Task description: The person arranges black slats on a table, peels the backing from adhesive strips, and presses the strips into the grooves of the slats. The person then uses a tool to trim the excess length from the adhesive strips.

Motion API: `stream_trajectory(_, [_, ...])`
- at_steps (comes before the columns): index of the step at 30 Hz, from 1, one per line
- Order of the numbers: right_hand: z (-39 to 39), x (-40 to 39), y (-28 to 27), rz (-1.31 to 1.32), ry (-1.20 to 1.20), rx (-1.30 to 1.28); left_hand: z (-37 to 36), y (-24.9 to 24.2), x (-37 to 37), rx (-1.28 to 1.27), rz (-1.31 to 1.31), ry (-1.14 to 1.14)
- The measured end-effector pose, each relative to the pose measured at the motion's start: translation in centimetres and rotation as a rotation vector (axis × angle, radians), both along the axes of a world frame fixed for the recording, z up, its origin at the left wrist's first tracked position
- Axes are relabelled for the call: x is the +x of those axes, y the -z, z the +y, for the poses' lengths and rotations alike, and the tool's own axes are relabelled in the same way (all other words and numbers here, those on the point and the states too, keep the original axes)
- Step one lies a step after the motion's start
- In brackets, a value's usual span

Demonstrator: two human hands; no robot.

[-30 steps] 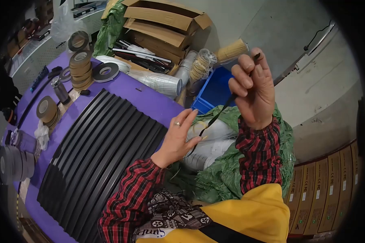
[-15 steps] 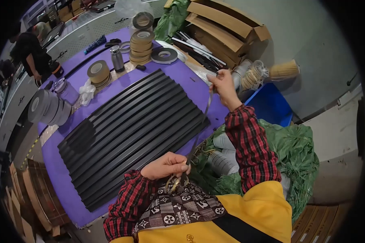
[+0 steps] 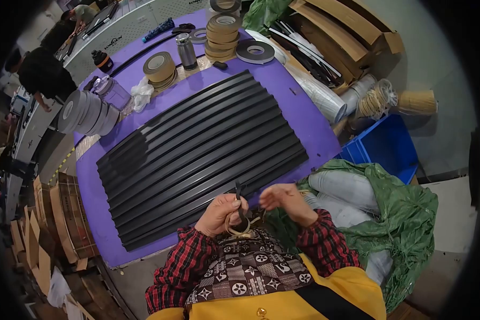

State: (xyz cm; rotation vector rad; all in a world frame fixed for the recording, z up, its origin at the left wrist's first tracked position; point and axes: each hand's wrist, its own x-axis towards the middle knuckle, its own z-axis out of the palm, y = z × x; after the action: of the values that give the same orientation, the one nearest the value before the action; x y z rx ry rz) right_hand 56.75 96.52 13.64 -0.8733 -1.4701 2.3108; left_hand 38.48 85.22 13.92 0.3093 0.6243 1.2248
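Both hands have come together low in the frame, close to the chest, where half a second ago the right hand was raised far up over the table with the strip stretched between the two. Now the left hand (image 3: 220, 213) is curled shut, thumb and fingers pinching a short black strip (image 3: 239, 198) that stands up just above the knuckles, with a few thin tan rubber bands (image 3: 239, 229) looped below it. Just beside it, at lower centre, the right hand (image 3: 284, 198) has its fingers bent inward near the strip's end; whether it actually grips anything cannot be told from this view. Red plaid sleeves (image 3: 182, 266) run down to the bottom edge.

Right of the hands, at lower right, lies a green woven sack (image 3: 400, 224) with pale rolls (image 3: 346, 188) showing in its open mouth. Beyond the hands, the middle of the frame is filled by a row of long black ribbed profiles (image 3: 197, 149) lying side by side on a purple table (image 3: 309, 128). Farther up, at upper centre, stand a stack of tan tape rolls (image 3: 222, 34), a metal bottle (image 3: 186, 50) and a single black tape roll (image 3: 255, 50). Grey rolls (image 3: 85, 112) lie at left. A blue bin (image 3: 384, 146) sits at right, and cardboard boxes (image 3: 352, 24) lie at upper right. Other people (image 3: 42, 74) work at upper left.
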Motion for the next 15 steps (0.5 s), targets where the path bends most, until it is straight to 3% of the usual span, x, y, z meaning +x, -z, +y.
stream_trajectory(2, [-1.4,-1.7,0.8,-0.062,-0.026,-0.35,0.2,0.0,0.5,0.108,-0.045,0.064])
stream_trajectory(5, [-2.1,-2.7,2.4,0.39,-0.055,-0.775,0.0,0.2,1.4,0.129,-0.022,0.124])
stream_trajectory(6, [-2.2,-2.9,2.3,0.399,-0.042,-0.783,-0.1,-0.1,1.6,0.126,0.016,0.137])
stream_trajectory(8, [-1.8,-3.2,1.4,0.406,0.248,-0.818,-0.4,-0.5,2.1,0.083,0.065,0.139])
stream_trajectory(9, [-1.5,-3.4,2.9,0.444,0.268,-0.616,-0.7,-0.3,2.1,0.084,0.106,0.177])
stream_trajectory(13, [0.2,-2.5,2.1,0.442,0.31,-0.48,-1.5,-0.2,2.7,0.048,0.16,0.183])
stream_trajectory(15, [0.6,-1.9,-0.1,0.248,0.313,-0.454,-1.8,0.0,2.8,0.063,0.131,0.154])
